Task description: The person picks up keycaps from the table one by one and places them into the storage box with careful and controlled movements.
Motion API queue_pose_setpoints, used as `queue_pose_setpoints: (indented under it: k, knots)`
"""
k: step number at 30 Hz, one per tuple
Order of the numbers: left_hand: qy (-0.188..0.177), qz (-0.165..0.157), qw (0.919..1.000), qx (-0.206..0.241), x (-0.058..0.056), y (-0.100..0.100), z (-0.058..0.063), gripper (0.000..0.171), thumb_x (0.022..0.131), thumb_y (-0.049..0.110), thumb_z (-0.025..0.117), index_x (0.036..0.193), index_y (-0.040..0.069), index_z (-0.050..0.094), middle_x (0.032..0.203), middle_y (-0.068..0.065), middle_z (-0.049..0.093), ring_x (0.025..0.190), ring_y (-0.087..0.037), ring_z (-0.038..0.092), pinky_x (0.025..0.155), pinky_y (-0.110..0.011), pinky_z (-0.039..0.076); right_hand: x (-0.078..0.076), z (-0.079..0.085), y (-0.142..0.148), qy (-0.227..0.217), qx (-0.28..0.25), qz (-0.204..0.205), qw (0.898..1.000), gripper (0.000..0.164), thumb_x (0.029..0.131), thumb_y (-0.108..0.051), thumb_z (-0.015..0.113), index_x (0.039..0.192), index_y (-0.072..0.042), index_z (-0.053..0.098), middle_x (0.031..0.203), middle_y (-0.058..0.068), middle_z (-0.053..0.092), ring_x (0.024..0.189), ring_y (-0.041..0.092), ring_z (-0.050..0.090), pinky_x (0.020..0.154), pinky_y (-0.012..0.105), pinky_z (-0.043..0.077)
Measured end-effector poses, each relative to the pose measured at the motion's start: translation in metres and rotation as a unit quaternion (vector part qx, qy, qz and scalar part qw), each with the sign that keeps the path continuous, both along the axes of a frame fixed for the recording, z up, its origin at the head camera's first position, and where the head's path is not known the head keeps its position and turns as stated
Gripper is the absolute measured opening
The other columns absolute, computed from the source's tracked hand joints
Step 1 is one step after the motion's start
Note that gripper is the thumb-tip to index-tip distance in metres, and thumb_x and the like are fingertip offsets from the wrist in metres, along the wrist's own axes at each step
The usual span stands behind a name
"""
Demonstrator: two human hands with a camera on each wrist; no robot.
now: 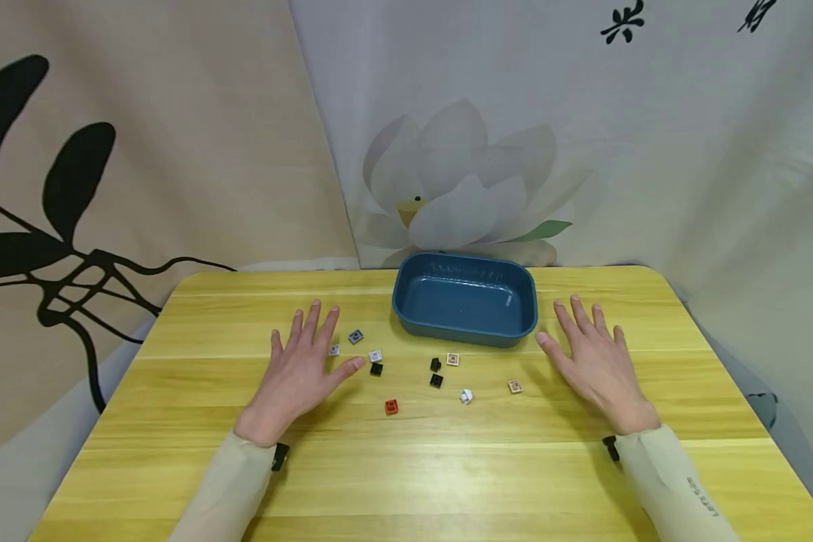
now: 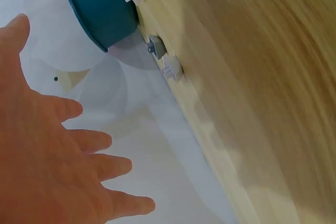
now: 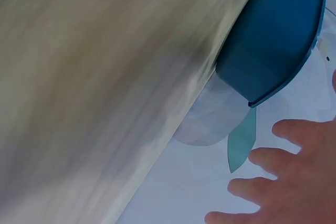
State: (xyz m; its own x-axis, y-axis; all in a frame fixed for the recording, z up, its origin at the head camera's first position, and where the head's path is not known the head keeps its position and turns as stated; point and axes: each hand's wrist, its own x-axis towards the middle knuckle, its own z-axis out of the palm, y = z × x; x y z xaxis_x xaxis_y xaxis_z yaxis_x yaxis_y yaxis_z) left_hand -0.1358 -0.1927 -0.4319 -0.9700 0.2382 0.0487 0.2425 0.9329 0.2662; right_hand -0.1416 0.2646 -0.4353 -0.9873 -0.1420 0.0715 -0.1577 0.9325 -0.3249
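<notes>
A: How do the hands stand?
B: Spread wide, the 2 of them. The left hand [image 1: 298,380] is left of the blue tray [image 1: 464,333] and nearer the person; the right hand [image 1: 599,369] is right of it, thumb tip just beside the tray's near right corner.

A: And at the wrists?
B: Pale sleeves [image 1: 225,489], each with 1 small black fitting [image 1: 280,456] at the cuff, on the side toward the tray. They lie over a wooden table [image 1: 406,482], well to the near side of the tray.

A: Which small pieces come first?
B: I count 10 in all. Nearest is the red piece [image 1: 391,406], out in front of the tray's left end. Then the bright white piece [image 1: 466,396], in front of its middle, and the beige piece [image 1: 515,386], in front of its right end.

A: Closer to the tray?
B: 2 black pieces [image 1: 436,381] sit in front of it, left of its middle, 1 behind the other, with the cream piece [image 1: 452,359] just to their right.

A: The rest?
B: Off the tray's near left corner: 1 more black block [image 1: 376,369], the whitish piece [image 1: 376,355] just behind it, the light grey piece [image 1: 335,350] by the left hand's fingers, and the darker grey piece [image 1: 355,336].

A: Beyond?
B: Behind the tray hangs pale cloth [image 1: 210,150], with a flower print [image 1: 464,173] directly above the tray.
</notes>
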Motion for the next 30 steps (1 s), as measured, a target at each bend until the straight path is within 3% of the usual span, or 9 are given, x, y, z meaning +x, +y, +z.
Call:
queue_pose_setpoints:
  k: [10,20,25,30]
  knots:
    - [0.002,-0.011,0.9998,0.019,0.000,0.013,0.003,0.100,0.096,0.076,0.047,0.167,0.011,0.018,0.172,-0.019,0.006,0.155,-0.049,0.010,0.113,-0.080,0.010,-0.003,-0.002,-0.006,-0.011,-0.040,0.002,0.999,0.078,0.108,-0.062,0.032,0.166,-0.010,0.024,0.168,0.024,0.020,0.152,0.055,0.015,0.112,0.078,0.013]
    - [0.007,-0.036,0.9990,0.024,-0.007,0.037,0.007,0.104,0.092,0.084,0.040,0.167,0.013,0.021,0.173,-0.012,0.007,0.157,-0.042,0.008,0.116,-0.076,0.012,-0.009,-0.003,-0.016,-0.034,-0.077,0.005,0.996,0.084,0.107,-0.064,0.032,0.166,-0.006,0.019,0.169,0.022,0.022,0.151,0.053,0.021,0.117,0.071,0.019]
    - [0.015,-0.043,0.9986,0.028,-0.019,0.046,0.008,0.102,0.094,0.081,0.041,0.166,0.010,0.023,0.173,-0.013,0.013,0.156,-0.042,0.016,0.117,-0.073,0.018,-0.013,-0.002,-0.020,-0.052,-0.097,0.002,0.994,0.089,0.106,-0.067,0.034,0.166,-0.004,0.015,0.169,0.021,0.021,0.151,0.049,0.026,0.117,0.066,0.024]
    - [-0.017,-0.048,0.9965,0.066,-0.035,0.054,0.007,0.103,0.095,0.081,0.039,0.167,0.010,0.018,0.173,-0.012,0.011,0.157,-0.036,0.015,0.118,-0.069,0.021,-0.018,0.000,-0.023,-0.055,-0.100,-0.001,0.993,0.090,0.106,-0.065,0.036,0.165,-0.001,0.013,0.167,0.024,0.025,0.148,0.049,0.032,0.115,0.065,0.030]
